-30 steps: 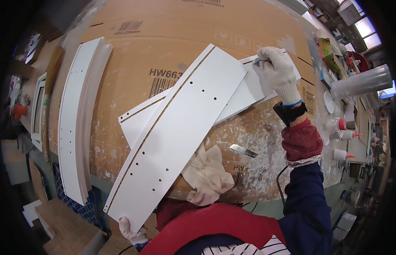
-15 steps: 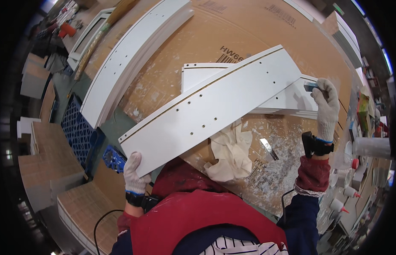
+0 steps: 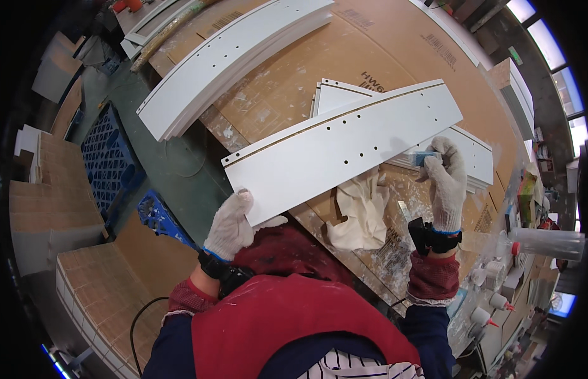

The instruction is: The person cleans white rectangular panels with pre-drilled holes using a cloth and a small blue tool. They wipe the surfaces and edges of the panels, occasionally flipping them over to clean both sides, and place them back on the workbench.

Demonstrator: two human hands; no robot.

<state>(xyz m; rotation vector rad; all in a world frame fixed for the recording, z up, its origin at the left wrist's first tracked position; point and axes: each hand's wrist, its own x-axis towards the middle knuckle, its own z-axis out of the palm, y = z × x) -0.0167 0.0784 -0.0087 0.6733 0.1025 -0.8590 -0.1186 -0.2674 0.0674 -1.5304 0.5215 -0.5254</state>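
A long white panel (image 3: 306,165), drilled with several holes and grooved along its far edge, lies slantwise before me. Its near left end sticks out past the cardboard-covered table, and there my gloved left hand (image 3: 233,222) grips the corner. My gloved right hand (image 3: 447,174) pinches a small blue block (image 3: 423,158) between thumb and fingers, close to the panel's lower right edge. Beneath the panel's right part rests a stack of similar white panels (image 3: 474,155). A crumpled cream cloth (image 3: 360,215) lies just below the panel. Beside it is a thin metal blade (image 3: 404,211), partly hidden by my right wrist.
Another stack of curved white panels (image 3: 234,60) stands at the table's far left. White flakes litter the cardboard (image 3: 294,72). Small glue bottles with red tips (image 3: 482,317) and a clear cylinder (image 3: 550,243) are at the right. A blue pallet (image 3: 109,164) lies on the floor left.
My right hand has moved left and nearer with the blue block, toward the panel's edge. The panel and my left hand appear farther right, as the whole view has shifted.
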